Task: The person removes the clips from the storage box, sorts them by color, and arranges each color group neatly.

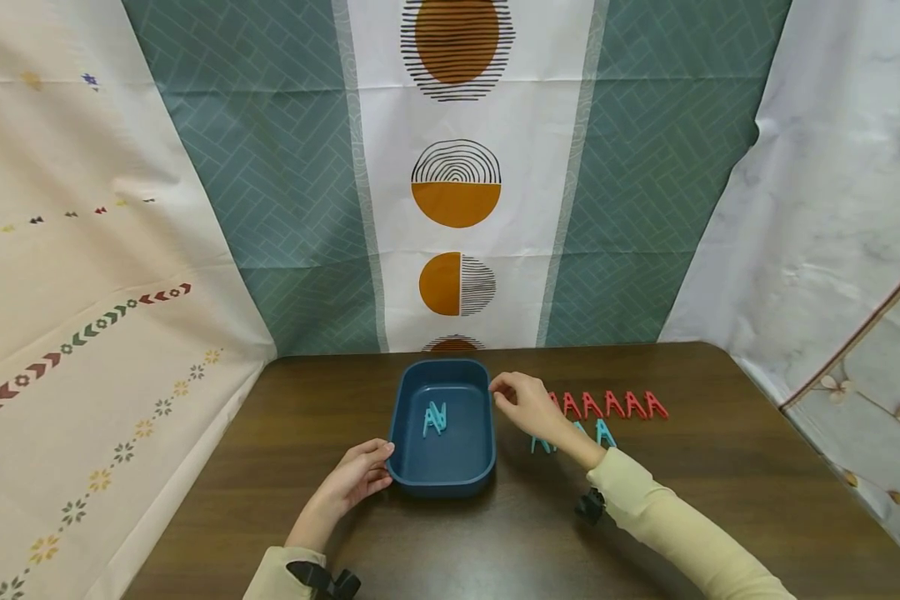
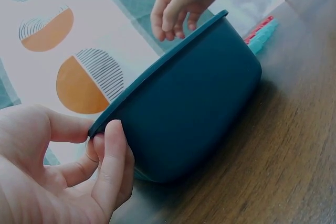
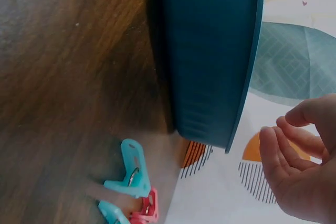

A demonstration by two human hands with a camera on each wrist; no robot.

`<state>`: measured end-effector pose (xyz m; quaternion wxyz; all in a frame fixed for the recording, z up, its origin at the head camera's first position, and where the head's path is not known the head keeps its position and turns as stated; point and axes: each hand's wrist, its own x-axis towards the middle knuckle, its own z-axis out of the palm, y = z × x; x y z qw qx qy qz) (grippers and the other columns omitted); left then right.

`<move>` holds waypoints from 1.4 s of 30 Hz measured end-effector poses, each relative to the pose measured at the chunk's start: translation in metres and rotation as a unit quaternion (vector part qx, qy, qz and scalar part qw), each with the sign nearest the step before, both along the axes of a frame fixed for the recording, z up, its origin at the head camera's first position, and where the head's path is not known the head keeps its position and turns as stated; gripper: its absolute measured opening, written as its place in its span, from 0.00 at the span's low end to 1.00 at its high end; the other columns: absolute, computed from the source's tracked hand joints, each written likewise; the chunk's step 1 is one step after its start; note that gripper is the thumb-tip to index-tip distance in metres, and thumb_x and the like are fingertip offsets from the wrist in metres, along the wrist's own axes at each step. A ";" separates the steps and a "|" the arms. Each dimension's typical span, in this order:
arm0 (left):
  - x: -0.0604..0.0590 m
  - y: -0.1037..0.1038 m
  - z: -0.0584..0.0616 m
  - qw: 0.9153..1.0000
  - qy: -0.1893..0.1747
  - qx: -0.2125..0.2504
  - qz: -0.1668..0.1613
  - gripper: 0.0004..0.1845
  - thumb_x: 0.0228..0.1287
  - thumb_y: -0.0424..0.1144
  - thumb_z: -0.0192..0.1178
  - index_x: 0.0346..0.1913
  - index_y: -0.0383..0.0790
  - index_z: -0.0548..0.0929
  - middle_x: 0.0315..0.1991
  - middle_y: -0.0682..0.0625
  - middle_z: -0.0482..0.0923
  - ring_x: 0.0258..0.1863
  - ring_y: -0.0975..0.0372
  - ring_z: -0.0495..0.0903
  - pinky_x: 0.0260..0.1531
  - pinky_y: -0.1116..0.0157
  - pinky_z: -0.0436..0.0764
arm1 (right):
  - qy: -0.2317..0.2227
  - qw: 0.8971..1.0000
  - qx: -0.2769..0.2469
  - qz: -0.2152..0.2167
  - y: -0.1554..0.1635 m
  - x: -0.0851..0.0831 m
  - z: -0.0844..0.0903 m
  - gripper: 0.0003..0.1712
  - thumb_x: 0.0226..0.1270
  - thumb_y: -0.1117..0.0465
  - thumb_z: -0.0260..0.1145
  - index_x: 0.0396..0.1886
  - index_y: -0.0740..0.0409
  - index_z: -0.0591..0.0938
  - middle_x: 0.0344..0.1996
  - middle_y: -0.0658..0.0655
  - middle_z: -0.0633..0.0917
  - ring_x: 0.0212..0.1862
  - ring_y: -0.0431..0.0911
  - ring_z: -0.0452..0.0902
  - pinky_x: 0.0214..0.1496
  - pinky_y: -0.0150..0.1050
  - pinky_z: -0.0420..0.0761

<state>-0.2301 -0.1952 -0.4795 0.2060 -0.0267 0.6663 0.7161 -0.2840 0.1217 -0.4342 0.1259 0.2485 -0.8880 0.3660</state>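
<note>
Your left hand (image 1: 356,482) pinches the near-left corner rim of the blue tub (image 1: 442,471), which sits mid-table, long axis running away from you. Your right hand (image 1: 525,404) hovers empty, fingers loosely curled, at its far-right rim, teal clips (image 1: 603,433) just right.

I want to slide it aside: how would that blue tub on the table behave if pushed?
The blue tub looks like rigid plastic, so it should keep its shape. It holds only teal clips, so it is probably light and may skid on the smooth table. Its low, wide form makes tipping unlikely; the left hand steadies its rim.
</note>
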 end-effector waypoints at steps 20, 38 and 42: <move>0.001 -0.001 -0.001 1.000 0.001 0.001 -0.003 0.07 0.72 0.42 0.54 0.42 0.41 0.75 0.26 0.56 0.76 0.26 0.68 0.78 0.31 0.74 0.81 | -0.039 0.997 0.037 0.061 -0.029 -0.010 -0.004 0.10 0.66 0.68 0.61 0.46 0.60 0.81 0.43 0.59 0.83 0.42 0.48 0.82 0.43 0.37 0.84; 0.001 0.000 0.001 1.000 0.003 0.001 0.000 0.08 0.71 0.41 0.55 0.44 0.39 0.75 0.26 0.56 0.76 0.26 0.68 0.78 0.31 0.73 0.81 | -0.070 0.976 0.166 0.123 -0.053 -0.027 -0.007 0.17 0.66 0.68 0.63 0.54 0.64 0.78 0.50 0.65 0.80 0.48 0.52 0.79 0.49 0.44 0.83; 0.001 0.000 0.001 1.000 0.000 0.003 0.002 0.07 0.71 0.41 0.54 0.43 0.39 0.75 0.25 0.56 0.76 0.25 0.68 0.78 0.30 0.73 0.81 | -0.076 0.968 0.206 0.117 -0.059 -0.030 -0.009 0.19 0.66 0.68 0.62 0.57 0.63 0.77 0.52 0.65 0.79 0.49 0.51 0.77 0.52 0.46 0.82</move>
